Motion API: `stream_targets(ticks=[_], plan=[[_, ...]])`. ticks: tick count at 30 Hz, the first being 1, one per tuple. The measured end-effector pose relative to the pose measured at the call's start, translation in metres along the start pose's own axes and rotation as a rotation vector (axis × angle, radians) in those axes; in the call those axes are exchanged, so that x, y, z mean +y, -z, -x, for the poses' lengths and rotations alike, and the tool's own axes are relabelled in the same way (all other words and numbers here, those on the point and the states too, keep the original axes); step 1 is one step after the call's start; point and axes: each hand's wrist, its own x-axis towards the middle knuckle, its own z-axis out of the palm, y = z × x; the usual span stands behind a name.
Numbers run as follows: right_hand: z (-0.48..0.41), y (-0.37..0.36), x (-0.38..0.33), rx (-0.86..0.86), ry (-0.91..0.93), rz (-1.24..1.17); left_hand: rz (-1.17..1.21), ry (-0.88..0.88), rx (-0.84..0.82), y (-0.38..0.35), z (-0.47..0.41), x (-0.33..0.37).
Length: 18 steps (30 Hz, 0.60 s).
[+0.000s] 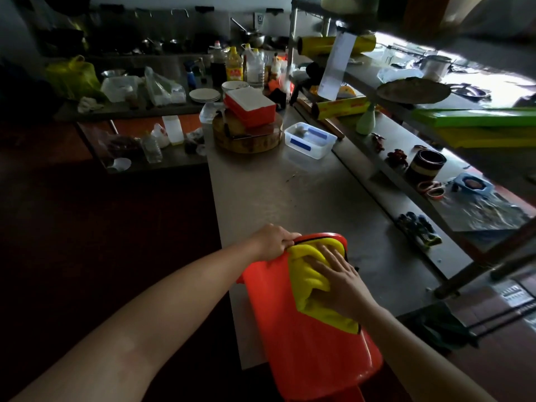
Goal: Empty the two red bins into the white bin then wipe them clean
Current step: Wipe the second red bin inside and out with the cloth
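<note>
The near end of the red plastic bin (pixel 304 343) runs out of the bottom of my feed, and most of the room to the left of the hands is too dark for me to read. I cannot tell whether the yellow cloth (pixel 307 274) lies against the bin's inner or outer wall, since the right hand covers that spot. The left hand (pixel 272 242) has its fingers curled over the far rim of the bin and grips it there. The right hand (pixel 339 282) lies flat with its fingers spread and straight, pressing the bunched cloth onto the bin just beside the left hand. The bin lies tipped along the near edge of the grey steel counter (pixel 290 192), its lower end hanging past that edge. Well beyond the hands stands a clear plastic tub with blue tape (pixel 310 139), and just left of it a round wooden chopping block (pixel 246 137) bears a red rectangular box with a white top (pixel 251 107). Farther back stands a cluster of bottles (pixel 235 63). To the right of the grip a lower steel shelf (pixel 406 158) carries small, blurred items, with brightly lit shelving above it.
</note>
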Motion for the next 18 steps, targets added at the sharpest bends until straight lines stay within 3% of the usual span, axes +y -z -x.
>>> stream_targets(ticks=[5,8,12,18], plan=[[0.009,-0.008,0.022,0.135,-0.160,-0.260,0.021,0.035,0.002,-0.005,-0.005,0.004],[0.018,-0.016,0.017,0.201,-0.181,-0.292,0.034,0.063,0.000,-0.007,-0.007,0.002],[0.030,-0.018,-0.019,0.094,-0.192,-0.005,0.057,0.087,-0.017,-0.004,-0.007,0.001],[0.040,-0.036,-0.091,-0.026,0.163,0.340,0.065,0.107,-0.005,-0.007,-0.008,0.003]])
